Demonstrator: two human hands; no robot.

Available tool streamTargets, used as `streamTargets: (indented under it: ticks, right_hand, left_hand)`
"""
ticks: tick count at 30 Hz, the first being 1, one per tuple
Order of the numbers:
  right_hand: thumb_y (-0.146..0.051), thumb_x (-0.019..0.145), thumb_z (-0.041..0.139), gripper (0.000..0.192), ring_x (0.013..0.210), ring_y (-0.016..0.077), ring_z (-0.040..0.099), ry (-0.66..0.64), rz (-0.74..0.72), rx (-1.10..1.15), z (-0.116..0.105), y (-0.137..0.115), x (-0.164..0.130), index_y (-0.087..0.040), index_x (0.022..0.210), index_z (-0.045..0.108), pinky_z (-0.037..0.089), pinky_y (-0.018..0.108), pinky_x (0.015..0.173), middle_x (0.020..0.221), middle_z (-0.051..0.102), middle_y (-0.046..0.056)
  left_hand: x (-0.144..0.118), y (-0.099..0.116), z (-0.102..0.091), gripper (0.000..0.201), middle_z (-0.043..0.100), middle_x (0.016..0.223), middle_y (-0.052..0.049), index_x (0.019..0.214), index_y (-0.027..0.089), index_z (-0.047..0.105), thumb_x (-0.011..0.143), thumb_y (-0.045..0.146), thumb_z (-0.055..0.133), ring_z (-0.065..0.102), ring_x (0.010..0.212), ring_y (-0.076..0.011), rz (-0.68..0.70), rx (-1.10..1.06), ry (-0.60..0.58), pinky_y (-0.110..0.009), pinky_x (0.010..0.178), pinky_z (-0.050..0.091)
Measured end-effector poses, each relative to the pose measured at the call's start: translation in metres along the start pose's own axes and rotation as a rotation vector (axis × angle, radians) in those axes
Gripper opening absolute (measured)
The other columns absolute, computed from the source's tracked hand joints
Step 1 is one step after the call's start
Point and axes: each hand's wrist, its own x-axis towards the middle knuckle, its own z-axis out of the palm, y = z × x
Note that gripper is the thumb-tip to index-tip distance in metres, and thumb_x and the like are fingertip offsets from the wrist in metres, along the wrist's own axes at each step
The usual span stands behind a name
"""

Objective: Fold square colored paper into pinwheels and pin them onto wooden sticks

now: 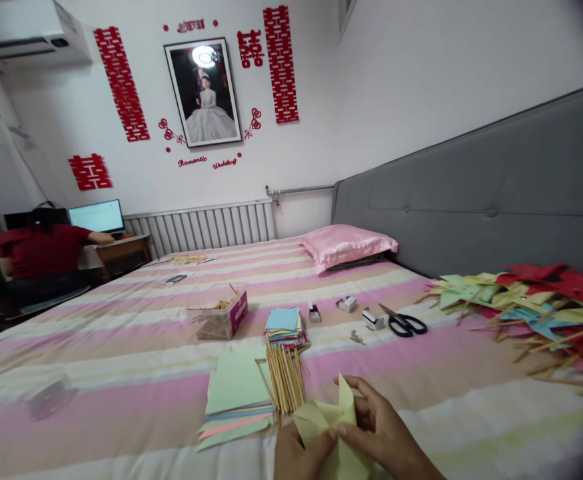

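Observation:
Both hands hold a pale yellow paper pinwheel [347, 460] at the front of the bed, its corners folded in toward the middle. My left hand [298, 455] grips it from the left, thumb on the paper. From the right, my right hand [378, 427] pinches it, the thumb near the centre and the fingers behind a raised corner. Just beyond lies a bundle of thin wooden sticks [285, 377]. To its left is a stack of large coloured paper sheets [238, 383], green on top. Smaller coloured squares [284, 320] are piled behind the sticks.
Black-handled scissors [407, 325], small white boxes [372, 319] and metal pins [356, 337] lie on the striped bed. Finished paper pinwheels [546, 300] heap at the right. A plastic tub [231, 317] holds sticks. Behind is a pink pillow [348, 245]; a person in red [46, 250] sits at a desk.

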Motion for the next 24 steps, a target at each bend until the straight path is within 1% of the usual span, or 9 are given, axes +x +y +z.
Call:
streamTargets:
  ticks: [5, 6, 8, 10, 12, 14, 16, 18, 24]
  right_hand:
    - [-0.031, 0.067, 0.061, 0.047, 0.084, 0.0211, 0.055, 0.128, -0.110, -0.125, -0.007, -0.006, 0.001, -0.020, 0.108, 0.043, 0.040, 0.034, 0.073, 0.093, 0.058, 0.007]
    - [-0.030, 0.069, 0.060, 0.043, 0.083, 0.0199, 0.054, 0.154, -0.128, -0.150, -0.008, -0.007, 0.001, -0.020, 0.107, 0.044, 0.039, 0.034, 0.074, 0.092, 0.056, 0.005]
    - [-0.029, 0.072, 0.057, 0.033, 0.075, 0.0165, 0.052, 0.178, -0.152, -0.188, -0.010, -0.010, -0.001, -0.021, 0.102, 0.047, 0.039, 0.031, 0.071, 0.081, 0.053, 0.001]
    - [-0.029, 0.074, 0.054, 0.024, 0.059, 0.0128, 0.049, 0.149, -0.149, -0.201, -0.008, -0.012, -0.003, -0.019, 0.096, 0.051, 0.039, 0.026, 0.059, 0.064, 0.047, -0.004]
    - [-0.028, 0.073, 0.053, 0.021, 0.046, 0.0103, 0.045, 0.074, -0.126, -0.198, -0.002, -0.012, -0.006, -0.017, 0.091, 0.055, 0.037, 0.022, 0.046, 0.053, 0.044, -0.007]
    - [-0.023, 0.068, 0.055, 0.022, 0.040, 0.0099, 0.046, -0.015, -0.099, -0.197, 0.005, -0.012, -0.009, -0.016, 0.089, 0.059, 0.037, 0.021, 0.039, 0.048, 0.050, -0.005]
    - [-0.015, 0.062, 0.056, 0.027, 0.042, 0.0117, 0.053, -0.081, -0.079, -0.209, 0.011, -0.012, -0.012, -0.015, 0.088, 0.064, 0.041, 0.022, 0.041, 0.054, 0.061, 0.000]
    - [-0.010, 0.059, 0.055, 0.031, 0.046, 0.0142, 0.058, -0.107, -0.067, -0.234, 0.015, -0.012, -0.012, -0.016, 0.086, 0.068, 0.043, 0.023, 0.046, 0.057, 0.067, 0.002]
    - [-0.006, 0.059, 0.057, 0.021, 0.052, 0.0183, 0.064, -0.084, -0.037, -0.260, 0.012, -0.011, -0.009, -0.017, 0.069, 0.072, 0.045, 0.024, 0.051, 0.054, 0.070, 0.004]
  left_hand:
    - [0.007, -0.001, -0.012, 0.036, 0.069, 0.054, -0.009, 0.066, 0.006, 0.070, 0.045, 0.034, 0.077, 0.063, 0.057, -0.0224, -0.016, -0.049, 0.128, -0.028, 0.054, 0.046]
    - [0.009, -0.001, -0.015, 0.035, 0.069, 0.054, -0.009, 0.067, 0.006, 0.070, 0.046, 0.033, 0.077, 0.063, 0.057, -0.0227, -0.033, -0.068, 0.152, -0.028, 0.055, 0.047]
    - [0.011, -0.001, -0.021, 0.033, 0.070, 0.056, -0.009, 0.069, 0.006, 0.069, 0.049, 0.031, 0.075, 0.063, 0.057, -0.0225, -0.066, -0.111, 0.187, -0.030, 0.056, 0.047]
    - [0.012, 0.001, -0.024, 0.032, 0.070, 0.057, -0.009, 0.073, 0.006, 0.067, 0.052, 0.029, 0.074, 0.063, 0.056, -0.0214, -0.095, -0.157, 0.206, -0.030, 0.056, 0.048]
    - [0.010, 0.006, -0.024, 0.029, 0.070, 0.058, -0.007, 0.077, 0.007, 0.065, 0.055, 0.026, 0.072, 0.063, 0.056, -0.0201, -0.113, -0.203, 0.209, -0.027, 0.053, 0.046]
    - [0.006, 0.012, -0.021, 0.026, 0.070, 0.058, -0.006, 0.077, 0.009, 0.064, 0.058, 0.025, 0.070, 0.063, 0.057, -0.0194, -0.120, -0.242, 0.193, -0.025, 0.051, 0.045]
    - [0.003, 0.016, -0.018, 0.021, 0.070, 0.057, -0.005, 0.075, 0.010, 0.063, 0.059, 0.024, 0.068, 0.063, 0.057, -0.0193, -0.119, -0.269, 0.169, -0.024, 0.051, 0.044]
    - [0.001, 0.018, -0.015, 0.019, 0.069, 0.055, -0.005, 0.073, 0.010, 0.063, 0.060, 0.023, 0.068, 0.063, 0.058, -0.0195, -0.120, -0.285, 0.154, -0.024, 0.050, 0.043]
    - [0.007, 0.004, -0.016, 0.025, 0.067, 0.053, -0.006, 0.069, 0.009, 0.064, 0.053, 0.027, 0.072, 0.062, 0.056, -0.0210, -0.133, -0.297, 0.138, -0.025, 0.047, 0.042]
